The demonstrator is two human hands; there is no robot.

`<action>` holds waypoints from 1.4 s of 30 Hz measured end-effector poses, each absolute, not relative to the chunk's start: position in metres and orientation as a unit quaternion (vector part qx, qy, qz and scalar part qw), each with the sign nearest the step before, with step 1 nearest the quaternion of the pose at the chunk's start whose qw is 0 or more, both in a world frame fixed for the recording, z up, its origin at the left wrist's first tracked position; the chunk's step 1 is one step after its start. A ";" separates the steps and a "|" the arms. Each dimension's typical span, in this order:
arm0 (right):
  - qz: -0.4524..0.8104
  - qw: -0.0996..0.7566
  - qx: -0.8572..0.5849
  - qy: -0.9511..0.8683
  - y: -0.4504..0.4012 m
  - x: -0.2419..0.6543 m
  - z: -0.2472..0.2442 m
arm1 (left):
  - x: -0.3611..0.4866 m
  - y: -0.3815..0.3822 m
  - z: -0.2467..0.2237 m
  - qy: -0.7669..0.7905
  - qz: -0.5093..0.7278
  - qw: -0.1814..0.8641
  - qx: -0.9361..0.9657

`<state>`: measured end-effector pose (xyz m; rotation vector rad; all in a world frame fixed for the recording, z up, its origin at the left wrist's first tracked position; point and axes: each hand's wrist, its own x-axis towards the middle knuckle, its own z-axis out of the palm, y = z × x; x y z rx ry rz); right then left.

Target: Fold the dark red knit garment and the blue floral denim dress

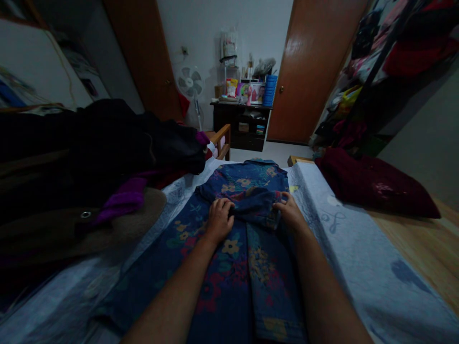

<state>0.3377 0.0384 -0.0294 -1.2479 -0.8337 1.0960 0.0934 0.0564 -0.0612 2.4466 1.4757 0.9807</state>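
Observation:
A long blue floral denim garment (pixel 222 248) lies spread on a pale blue patterned sheet (pixel 322 248), its collar toward the far edge. One sleeve (pixel 251 205) is folded across its upper part. My right hand (pixel 289 210) pinches the cuff end of that sleeve between thumb and fingers. On the left, my left hand (pixel 219 220) rests on the sleeve near its fold, with the fingers curled over the cloth. The other sleeve (pixel 267 267) lies lengthwise down the garment's right side.
Dark clothes (pixel 107 138) with a purple piece (pixel 125 198) are heaped at left. A folded maroon garment (pixel 376 184) lies at right on the bed. Beyond stand a wooden chair (pixel 225 138), a white fan (pixel 191 83) and a dark cabinet (pixel 238 126).

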 end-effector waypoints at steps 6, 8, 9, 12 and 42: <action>0.472 0.618 -0.534 -0.331 0.039 0.344 -0.018 | 0.093 0.059 -0.074 0.481 0.246 0.090 0.837; 0.408 0.607 -0.597 -0.330 0.041 0.349 -0.027 | 0.094 0.059 -0.077 0.496 0.219 0.096 0.835; 0.361 0.590 -0.637 -0.339 0.042 0.351 -0.032 | 0.095 0.059 -0.078 0.501 0.209 0.097 0.834; 0.229 0.524 -0.730 -0.374 0.044 0.358 -0.045 | 0.098 0.058 -0.075 0.503 0.220 0.084 0.832; 0.250 0.419 -0.718 -0.497 0.038 0.383 -0.039 | 0.103 0.070 -0.070 0.480 0.237 0.111 0.837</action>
